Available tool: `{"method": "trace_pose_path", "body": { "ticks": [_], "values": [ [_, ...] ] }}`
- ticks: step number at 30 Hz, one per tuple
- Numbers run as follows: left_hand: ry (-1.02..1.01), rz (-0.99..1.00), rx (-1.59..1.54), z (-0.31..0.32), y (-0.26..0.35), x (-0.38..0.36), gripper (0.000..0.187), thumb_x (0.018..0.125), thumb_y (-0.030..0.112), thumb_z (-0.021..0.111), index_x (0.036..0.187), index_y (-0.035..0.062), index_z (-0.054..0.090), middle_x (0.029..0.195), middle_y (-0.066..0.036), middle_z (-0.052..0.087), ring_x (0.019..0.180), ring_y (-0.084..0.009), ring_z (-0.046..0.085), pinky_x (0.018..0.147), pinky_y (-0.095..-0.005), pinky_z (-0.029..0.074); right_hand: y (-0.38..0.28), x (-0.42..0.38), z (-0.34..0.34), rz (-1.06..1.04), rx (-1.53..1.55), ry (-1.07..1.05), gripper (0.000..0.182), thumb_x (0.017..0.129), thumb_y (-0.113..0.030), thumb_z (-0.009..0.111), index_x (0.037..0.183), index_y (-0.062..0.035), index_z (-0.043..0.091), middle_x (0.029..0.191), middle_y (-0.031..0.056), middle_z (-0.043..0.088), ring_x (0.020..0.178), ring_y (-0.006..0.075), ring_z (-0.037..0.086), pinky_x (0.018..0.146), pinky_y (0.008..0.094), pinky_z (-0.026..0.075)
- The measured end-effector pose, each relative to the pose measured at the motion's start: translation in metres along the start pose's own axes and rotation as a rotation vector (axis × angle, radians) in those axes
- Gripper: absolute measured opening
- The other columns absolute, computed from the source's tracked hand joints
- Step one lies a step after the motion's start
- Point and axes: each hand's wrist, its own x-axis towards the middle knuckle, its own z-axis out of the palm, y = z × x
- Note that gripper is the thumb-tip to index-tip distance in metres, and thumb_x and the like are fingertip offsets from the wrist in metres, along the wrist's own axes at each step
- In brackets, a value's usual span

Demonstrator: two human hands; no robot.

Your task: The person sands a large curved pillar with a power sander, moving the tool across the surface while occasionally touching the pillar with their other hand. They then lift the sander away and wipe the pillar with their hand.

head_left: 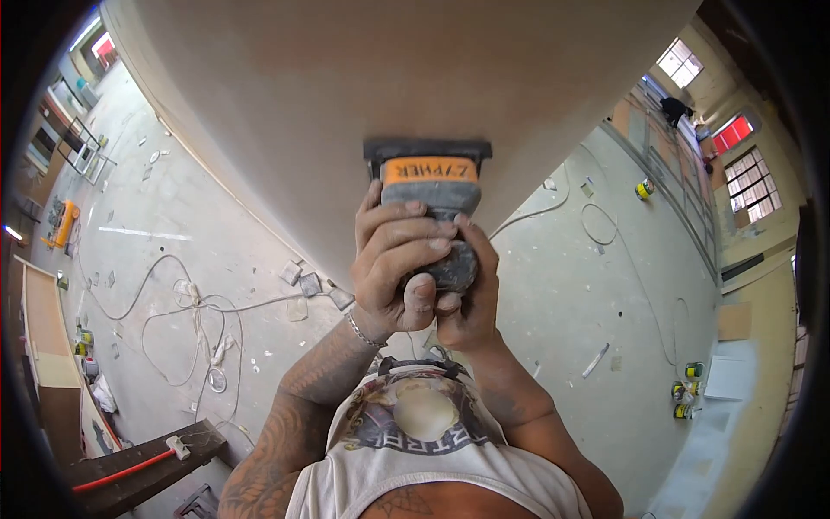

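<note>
A sheet sander with an orange and dark grey dusty body is held up in front of my chest. Its flat black pad lies against a large smooth tan panel, apparently in contact. My left hand, with a chain bracelet at the wrist, wraps its fingers across the sander's body from the left. From the right, my right hand closes around the rear end of the sander, thumb close to the left thumb. The hands partly hide the sander's grip.
Cables lie looped on the dusty floor, near small square pads. A dark plank with a red cord is at lower left. Several cans stand at right. An orange machine is at far left; another person bends at upper right.
</note>
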Motion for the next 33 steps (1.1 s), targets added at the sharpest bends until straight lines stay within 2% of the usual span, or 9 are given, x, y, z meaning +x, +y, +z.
{"method": "trace_pose_path", "body": {
  "ticks": [3, 9, 16, 17, 19, 22, 27, 30, 33],
  "values": [
    [0.01, 0.004, -0.01, -0.002, 0.0, 0.0, 0.028, 0.101, 0.034, 0.049, 0.106, 0.0118, 0.066, 0.102, -0.009, 0.073, 0.112, -0.0306, 0.061, 0.116, -0.0605, 0.028, 0.002, 0.001, -0.001, -0.037, -0.032, -0.029, 0.082, 0.094, -0.058, 0.059, 0.148, -0.0001, 0.035, 0.126, 0.0276, 0.062, 0.11, 0.0396, 0.068, 0.087, 0.0427, 0.058],
    [0.004, 0.077, -0.025, -0.009, 0.007, 0.05, 0.031, 0.103, 0.035, 0.047, 0.108, 0.0095, 0.063, 0.105, -0.01, 0.073, 0.112, -0.0302, 0.06, 0.117, -0.06, 0.027, -0.027, 0.043, 0.002, -0.092, 0.015, 0.012, 0.083, 0.093, -0.059, 0.06, 0.147, -0.0009, 0.037, 0.127, 0.0256, 0.062, 0.108, 0.0373, 0.07, 0.085, 0.0408, 0.059],
    [0.02, -0.008, -0.009, -0.006, -0.002, -0.012, 0.03, 0.102, 0.036, 0.048, 0.106, 0.0108, 0.064, 0.104, -0.01, 0.073, 0.112, -0.0305, 0.06, 0.116, -0.0622, 0.026, 0.006, -0.005, 0.009, -0.065, -0.085, 0.028, 0.083, 0.093, -0.062, 0.058, 0.146, -0.0006, 0.04, 0.123, 0.026, 0.065, 0.105, 0.0399, 0.07, 0.084, 0.0416, 0.059],
    [0.0, -0.01, 0.003, -0.002, -0.002, -0.019, 0.03, 0.101, 0.036, 0.05, 0.106, 0.0108, 0.064, 0.104, -0.01, 0.073, 0.112, -0.0306, 0.061, 0.116, -0.062, 0.026, 0.014, -0.017, 0.006, 0.014, -0.041, 0.0, 0.083, 0.093, -0.064, 0.056, 0.145, -0.0005, 0.04, 0.119, 0.0254, 0.067, 0.103, 0.0408, 0.071, 0.083, 0.0422, 0.06],
    [-0.035, -0.018, 0.037, 0.005, 0.0, -0.024, 0.029, 0.1, 0.036, 0.052, 0.106, 0.0107, 0.065, 0.105, -0.01, 0.073, 0.112, -0.0307, 0.061, 0.116, -0.0618, 0.026, 0.023, -0.022, 0.003, 0.01, -0.009, 0.043, 0.082, 0.094, -0.064, 0.055, 0.144, 0.0, 0.04, 0.117, 0.0254, 0.067, 0.102, 0.0408, 0.071, 0.082, 0.0426, 0.06],
    [-0.054, 0.02, 0.016, 0.011, 0.007, 0.001, 0.027, 0.099, 0.034, 0.055, 0.107, 0.0106, 0.067, 0.106, -0.009, 0.073, 0.113, -0.0308, 0.061, 0.116, -0.0616, 0.026, 0.022, -0.006, -0.009, -0.066, -0.025, 0.082, 0.08, 0.096, -0.063, 0.053, 0.143, 0.0008, 0.04, 0.12, 0.0254, 0.066, 0.1, 0.0402, 0.072, 0.08, 0.0428, 0.06],
    [-0.111, 0.058, 0.04, 0.022, 0.023, 0.055, 0.032, 0.099, 0.041, 0.059, 0.111, 0.0117, 0.064, 0.108, -0.009, 0.072, 0.117, -0.0312, 0.059, 0.117, -0.0605, 0.024, 0.005, 0.041, -0.029, -0.195, -0.08, 0.122, 0.087, 0.092, -0.069, 0.052, 0.144, 0.0004, 0.039, 0.125, 0.0249, 0.064, 0.1, 0.0399, 0.072, 0.079, 0.0414, 0.061],
    [-0.111, 0.052, 0.078, 0.021, 0.023, 0.042, 0.032, 0.1, 0.041, 0.057, 0.11, 0.0118, 0.063, 0.107, -0.009, 0.073, 0.117, -0.0312, 0.059, 0.117, -0.0605, 0.024, 0.006, 0.03, -0.033, -0.163, -0.104, 0.078, 0.088, 0.091, -0.07, 0.053, 0.144, -0.0007, 0.039, 0.121, 0.0259, 0.065, 0.098, 0.0403, 0.072, 0.077, 0.0422, 0.061],
    [-0.032, 0.03, 0.075, 0.028, 0.013, -0.002, 0.03, 0.101, 0.039, 0.054, 0.109, 0.0114, 0.062, 0.106, -0.009, 0.073, 0.116, -0.0312, 0.06, 0.117, -0.0611, 0.025, 0.018, 0.005, -0.033, -0.092, -0.092, 0.011, 0.087, 0.091, -0.07, 0.052, 0.143, -0.0018, 0.041, 0.112, 0.0267, 0.068, 0.094, 0.0406, 0.073, 0.075, 0.0433, 0.062]
  ]
}}
